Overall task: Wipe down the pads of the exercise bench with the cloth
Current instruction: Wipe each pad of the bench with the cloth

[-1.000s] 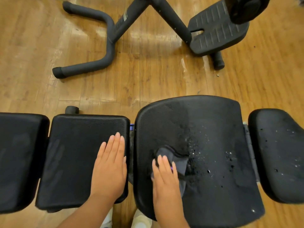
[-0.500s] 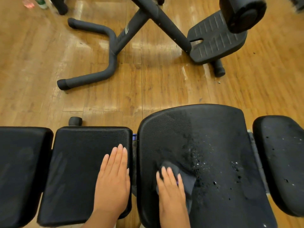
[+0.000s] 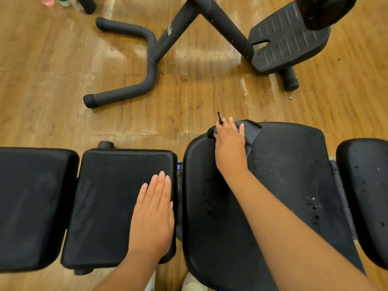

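The cloth (image 3: 249, 131) lies bunched at the twelve o'clock edge of the large seat pad (image 3: 289, 175), partly overhanging it, pressed under the right hand (image 3: 230, 148), whose fingers (image 3: 231, 122) lie flat and slightly spread over it. The risk is that a further push past this rim sends the cloth off the pad onto the wooden floor (image 3: 189, 97), since nothing pinches it. White specks (image 3: 310, 200) at three o'clock on the same pad look unwiped and could be missed. The left hand (image 3: 154, 215) rests flat, fingers together, on the neighbouring pad (image 3: 117, 185) at nine o'clock; leaning there could leave a fresh print.
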### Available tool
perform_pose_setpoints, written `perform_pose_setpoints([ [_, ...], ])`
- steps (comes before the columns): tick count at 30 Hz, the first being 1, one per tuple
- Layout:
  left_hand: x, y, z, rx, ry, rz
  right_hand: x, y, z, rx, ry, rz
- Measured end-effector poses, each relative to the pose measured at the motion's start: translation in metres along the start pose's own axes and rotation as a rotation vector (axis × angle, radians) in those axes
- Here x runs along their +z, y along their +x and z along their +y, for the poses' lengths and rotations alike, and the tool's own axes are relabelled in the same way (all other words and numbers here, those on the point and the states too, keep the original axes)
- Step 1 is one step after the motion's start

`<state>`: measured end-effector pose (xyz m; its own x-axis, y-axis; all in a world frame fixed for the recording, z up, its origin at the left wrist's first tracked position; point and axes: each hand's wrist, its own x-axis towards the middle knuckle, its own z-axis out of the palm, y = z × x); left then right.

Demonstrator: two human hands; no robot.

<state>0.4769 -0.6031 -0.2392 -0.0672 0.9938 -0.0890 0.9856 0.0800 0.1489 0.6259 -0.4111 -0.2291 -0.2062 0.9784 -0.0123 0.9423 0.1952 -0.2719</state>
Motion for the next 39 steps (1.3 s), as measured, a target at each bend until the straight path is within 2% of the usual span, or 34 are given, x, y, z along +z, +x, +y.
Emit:
perform_pose_setpoints([
  [5, -0.002, 0.0, 0.003, -0.005, 0.009, 0.007, 0.004, -0.042, 0.007, -0.062, -0.013, -0.002],
  [8, -0.003, 0.001, 0.003, 0.004, 0.064, -0.002, 0.005, -0.104, 0.012, -0.142, -0.103, -0.043],
  [11, -0.004, 0.0, 0.003, 0.013, 0.098, -0.013, 0.009, -0.183, 0.021, -0.212, -0.056, -0.119],
  [14, -0.005, 0.0, 0.005, 0.016, 0.106, -0.017, 0.016, -0.255, 0.033, -0.289, -0.034, -0.126],
  [17, -0.007, -0.001, 0.008, 0.008, 0.123, -0.022, 0.015, -0.293, 0.037, -0.262, -0.029, -0.158],
  [20, -0.014, 0.0, 0.019, -0.019, 0.095, 0.004, 0.013, -0.301, 0.033, -0.222, -0.045, -0.116],
  [22, -0.015, 0.003, 0.037, 0.025, 0.055, 0.023, 0.013, -0.297, 0.031, -0.192, -0.06, -0.075],
  [24, -0.009, 0.004, 0.057, 0.092, 0.05, 0.002, 0.015, -0.296, 0.03, -0.194, -0.072, -0.039],
  [27, 0.002, 0.008, 0.075, 0.069, 0.066, -0.036, 0.011, -0.295, 0.03, -0.206, -0.105, -0.002],
  [30, 0.006, 0.007, 0.069, 0.111, 0.074, -0.065, 0.012, -0.297, 0.034, -0.197, -0.139, -0.009],
  [36, 0.004, 0.014, 0.037, 0.322, 0.137, -0.08, 0.018, -0.287, 0.039, -0.225, -0.158, 0.009],
  [39, 0.004, 0.012, 0.038, 0.309, 0.127, -0.088, 0.021, -0.279, 0.041, -0.254, -0.17, 0.011],
])
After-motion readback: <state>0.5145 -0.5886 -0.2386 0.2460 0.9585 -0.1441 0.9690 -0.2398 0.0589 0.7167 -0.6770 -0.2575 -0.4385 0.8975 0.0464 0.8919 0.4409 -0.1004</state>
